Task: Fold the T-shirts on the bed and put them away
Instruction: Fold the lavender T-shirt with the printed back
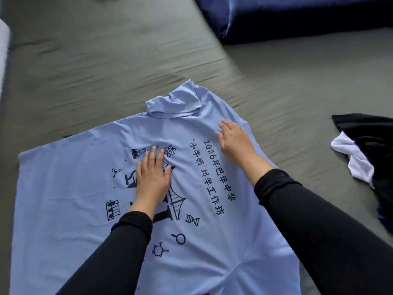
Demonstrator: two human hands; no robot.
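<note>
Centre-left of frame, left hand point(152, 177) lies flat, fingers straight, pressing the light blue T-shirt point(70, 201) spread on the grey bed point(89, 67). Right hand point(234, 139) also flat on it, gripping nothing. Far right, a black-and-white garment point(368, 145) lies crumpled.

Both arms of the person are covered by long black sleeves of a soft, close-fitting knitted fabric. The left black sleeve point(119, 250) ends at the wrist in a slightly bunched cuff, with small folds around its edge. The right black sleeve point(314, 226) looks wider in the picture and also ends at the wrist, where the cuff has a thin stitched hem and a few fine wrinkles. The fabric is plain, without print or buttons. The left hand point(153, 177) and the right hand point(235, 139) are bare, with short nails.
</note>
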